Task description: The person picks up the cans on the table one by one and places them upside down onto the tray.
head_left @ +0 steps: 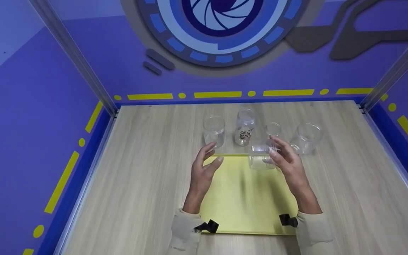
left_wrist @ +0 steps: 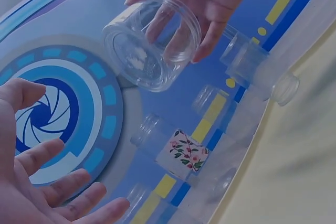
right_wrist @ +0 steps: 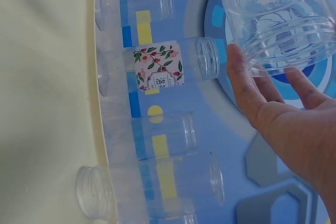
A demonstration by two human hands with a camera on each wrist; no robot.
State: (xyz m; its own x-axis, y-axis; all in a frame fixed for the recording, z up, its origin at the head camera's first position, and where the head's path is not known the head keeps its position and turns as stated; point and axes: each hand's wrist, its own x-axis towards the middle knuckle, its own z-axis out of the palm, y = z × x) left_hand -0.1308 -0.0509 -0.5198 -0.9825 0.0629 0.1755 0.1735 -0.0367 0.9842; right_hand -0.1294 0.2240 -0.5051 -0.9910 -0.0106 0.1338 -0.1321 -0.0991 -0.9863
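A clear plastic jar (head_left: 259, 157) is held sideways above the yellow tray (head_left: 239, 212). My right hand (head_left: 290, 166) grips it near its threaded mouth, thumb and fingers around the rim. In the right wrist view the jar (right_wrist: 262, 11) tilts with its ridged mouth by the right hand (right_wrist: 294, 114). My left hand (head_left: 203, 173) hovers over the tray's left edge, fingers spread and touching nothing. The left wrist view shows the left hand (left_wrist: 31, 166) apart from the held jar (left_wrist: 149, 43).
Behind the tray stand several clear jars: one at left (head_left: 214, 131), a slim bottle with a floral label (head_left: 244, 129), a smaller jar (head_left: 273, 129), and a wide one at right (head_left: 308, 138). A small clear jar (right_wrist: 94, 192) is beside the wide one. Blue walls surround the wooden table (head_left: 129, 177).
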